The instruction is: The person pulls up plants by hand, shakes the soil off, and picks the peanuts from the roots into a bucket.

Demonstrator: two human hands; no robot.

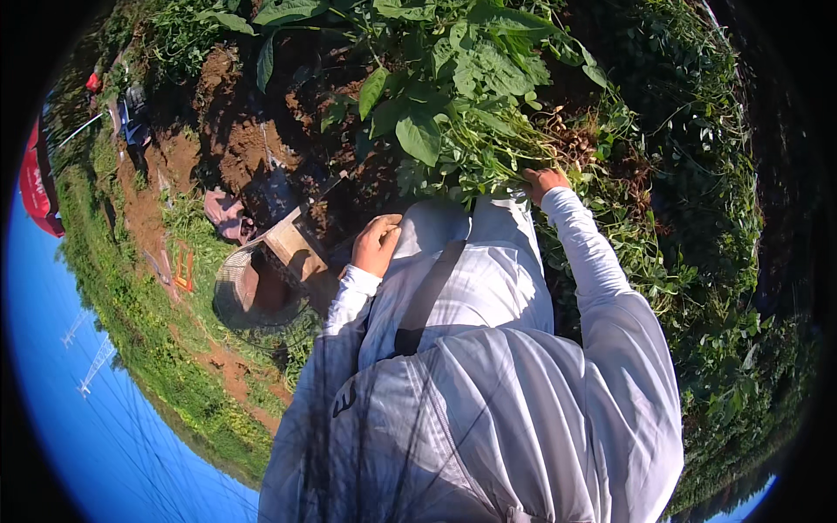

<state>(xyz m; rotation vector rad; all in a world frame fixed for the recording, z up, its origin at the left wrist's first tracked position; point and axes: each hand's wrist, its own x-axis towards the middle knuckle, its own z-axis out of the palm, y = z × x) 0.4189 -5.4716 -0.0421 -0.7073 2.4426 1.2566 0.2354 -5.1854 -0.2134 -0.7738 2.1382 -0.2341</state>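
My right hand (544, 183) is closed around the green stems of pulled peanut plants (503, 147), whose leaves lie across the front of my knees. Pale pods and roots (579, 140) show just beyond that hand. My left hand (377, 245) rests by my left thigh with its fingers loosely bent and nothing seen in it. To its left stands a round mesh-sided basket (245, 287) with a wooden board (294, 245) at its rim. The inside of the basket is mostly in shadow.
A dusty pink cloth (225, 212) lies on the ground beyond the basket. Bare brown soil (245, 147) runs ahead on the left, and leafy plants (693, 261) grow close on my right. Farther left are an orange frame (184, 267) and a red canopy (39, 186).
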